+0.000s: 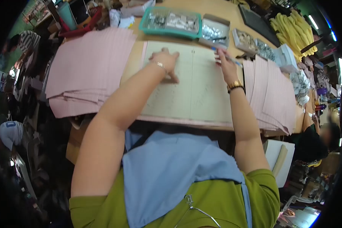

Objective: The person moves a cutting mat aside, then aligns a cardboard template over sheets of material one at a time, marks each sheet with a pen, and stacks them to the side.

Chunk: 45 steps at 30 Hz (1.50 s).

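A large pale green sheet (182,97) with faint handwriting and a vertical line down it lies before me, with pink edges showing beneath. My left hand (165,64) rests on its upper left part, fingers spread. Over the sheet's upper right edge is my right hand (226,65), its fingers closed around a slim blue pen (233,60). A stack of pink striped sheets (89,68) lies left of the green sheet. Another fanned pink stack (271,91) sits on the right, close to my right wrist.
Along the back of the table (216,9) stand a teal tray (141,24) of small parts, an open box (216,32) and a smaller box (245,40). Yellow fabric (292,30) is piled at the back right. A person in dark clothes (311,140) is at the right.
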### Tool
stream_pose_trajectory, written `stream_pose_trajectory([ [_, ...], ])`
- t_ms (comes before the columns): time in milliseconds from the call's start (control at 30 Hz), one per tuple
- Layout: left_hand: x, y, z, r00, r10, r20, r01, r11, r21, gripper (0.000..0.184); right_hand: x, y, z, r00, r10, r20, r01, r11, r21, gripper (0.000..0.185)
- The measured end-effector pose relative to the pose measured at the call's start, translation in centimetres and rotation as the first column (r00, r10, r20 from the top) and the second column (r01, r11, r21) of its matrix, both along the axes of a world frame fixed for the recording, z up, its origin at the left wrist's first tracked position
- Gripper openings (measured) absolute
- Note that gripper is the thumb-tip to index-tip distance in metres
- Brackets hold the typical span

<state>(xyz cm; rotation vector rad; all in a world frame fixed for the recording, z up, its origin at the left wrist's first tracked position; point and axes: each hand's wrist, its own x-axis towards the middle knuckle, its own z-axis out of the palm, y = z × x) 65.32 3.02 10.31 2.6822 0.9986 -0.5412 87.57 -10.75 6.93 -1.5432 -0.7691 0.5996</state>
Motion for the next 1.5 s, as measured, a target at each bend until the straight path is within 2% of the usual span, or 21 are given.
stream_pose_trajectory([
  [33, 0.0, -0.1, -0.4, 1.0, -0.008, 0.001, 0.008, 1.0, -0.008, 0.125, -0.6, 0.2, -0.5, 0.998, 0.016, -0.063, -0.016, 1.0, 0.002, 0.032],
  [100, 0.3, 0.0, -0.7, 1.0, -0.005, -0.014, 0.005, 1.0, 0.008, 0.122, -1.0, 0.4, -1.6, 0.996, 0.09, -0.018, -0.088, 0.993, 0.08, 0.031],
  [167, 0.5, 0.0, -0.7, 1.0, -0.004, -0.02, 0.005, 1.0, 0.006, 0.121, -2.1, -1.3, -1.4, 0.938, 0.14, 0.316, -0.126, 0.99, -0.066, 0.031],
  [233, 0.2, -0.2, -0.3, 1.0, -0.005, -0.018, 0.005, 1.0, 0.006, 0.119, -2.4, -2.9, -2.2, 0.75, 0.207, 0.628, -0.143, 0.978, -0.152, 0.032],
  [300, 0.1, -0.5, 0.2, 1.0, -0.005, -0.006, 0.005, 1.0, -0.002, 0.119, -1.9, -4.8, -3.0, 0.433, 0.243, 0.868, -0.161, 0.968, -0.19, 0.033],
  [333, 0.1, -0.3, 0.1, 0.998, -0.063, -0.01, 0.064, 0.997, 0.039, 0.128, -1.8, -5.7, -2.9, 0.506, 0.257, 0.823, -0.137, 0.966, -0.218, 0.035],
  [500, 0.3, -0.4, 0.4, 0.999, -0.024, -0.033, 0.024, 1.0, 0.002, 0.121, -0.8, -7.6, -3.2, 0.497, 0.209, 0.842, -0.026, 0.974, -0.227, 0.035],
  [733, 0.4, -0.3, -0.3, 1.0, 0.017, -0.015, -0.017, 1.0, 0.005, 0.118, -0.7, -7.2, -3.4, 0.515, 0.187, 0.837, -0.042, 0.98, -0.193, 0.036],
  [900, 0.0, -0.3, 0.2, 1.0, -0.014, -0.025, 0.014, 1.0, 0.014, 0.126, -0.7, -7.2, -3.4, 0.513, 0.192, 0.837, -0.042, 0.979, -0.199, 0.036],
  [1000, 0.3, -0.2, -0.2, 0.998, -0.053, -0.042, 0.055, 0.997, 0.048, 0.13, 0.2, -7.3, -4.2, 0.715, 0.142, 0.684, -0.075, 0.989, -0.127, 0.032],
  [1033, 0.5, 0.0, -0.4, 0.996, -0.07, -0.046, 0.073, 0.995, 0.061, 0.13, 0.7, -7.6, -4.1, 0.821, 0.108, 0.56, -0.06, 0.993, -0.103, 0.033],
  [1067, 0.5, 0.0, -0.4, 0.998, -0.054, -0.04, 0.056, 0.997, 0.045, 0.127, 1.3, -7.7, -4.1, 0.933, 0.072, 0.352, -0.069, 0.997, -0.02, 0.036],
  [1100, 0.4, -0.1, -0.4, 0.999, -0.037, -0.036, 0.038, 0.999, 0.031, 0.124, 2.3, -7.8, -3.9, 0.991, 0.048, 0.123, -0.058, 0.996, 0.074, 0.04],
  [1200, 0.4, -0.1, -0.6, 0.998, -0.065, -0.027, 0.066, 0.997, 0.038, 0.127, 5.0, -9.0, -1.5, 0.989, -0.087, -0.119, 0.089, 0.996, 0.015, 0.054],
  [1300, 0.3, 0.0, -0.6, 0.997, -0.078, -0.013, 0.079, 0.995, 0.055, 0.129, 6.3, -9.0, 0.2, 0.979, -0.163, -0.126, 0.166, 0.986, 0.016, 0.048],
  [1333, 0.2, 0.1, -0.9, 0.996, -0.091, 0.001, 0.091, 0.994, 0.061, 0.13, 6.3, -8.8, 0.5, 0.985, -0.143, -0.093, 0.144, 0.989, 0.01, 0.039],
  [1500, -0.1, 0.1, -0.3, 0.994, -0.099, 0.04, 0.097, 0.995, 0.038, 0.125, 2.6, -5.5, 0.3, 0.988, 0.099, -0.115, -0.091, 0.993, 0.08, 0.027],
])
